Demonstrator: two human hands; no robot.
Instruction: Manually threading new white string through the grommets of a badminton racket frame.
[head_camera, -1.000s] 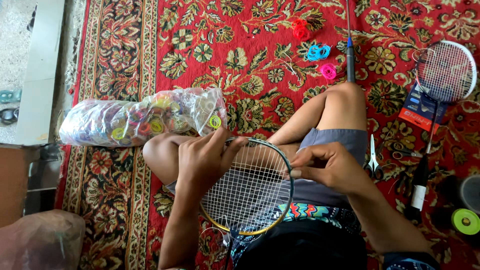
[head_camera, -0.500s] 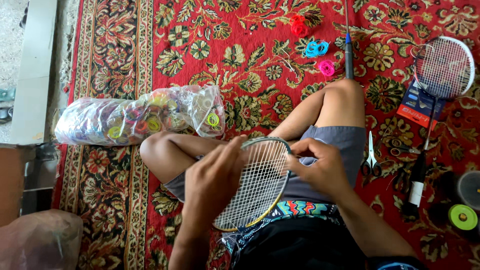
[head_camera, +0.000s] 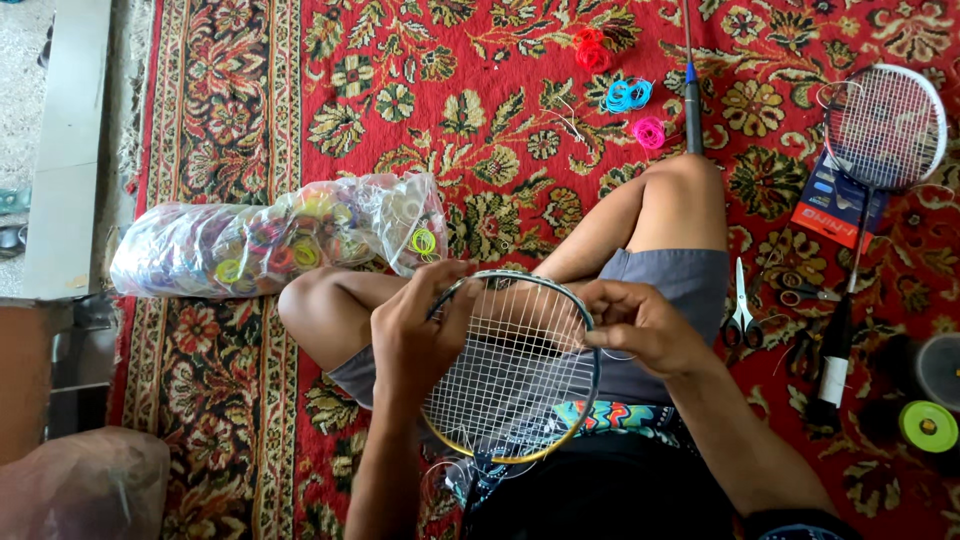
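Head view, left to right: clear plastic bag (head_camera: 270, 240) of coloured coils on red carpet (head_camera: 480, 110); left hand (head_camera: 415, 335) clamped on racket head (head_camera: 515, 385) over lap; right hand (head_camera: 640, 325) pinching string at right rim; scissors (head_camera: 740, 310); second racket (head_camera: 880, 125) far right.

The floor is covered by a red carpet (head_camera: 480, 130) patterned with cream and green flowers and edged by a dark floral border (head_camera: 225, 120). Bare grey concrete floor (head_camera: 25, 110) is seen at the far left, beside a pale plank (head_camera: 65, 150). Everything is lit evenly by soft daylight.
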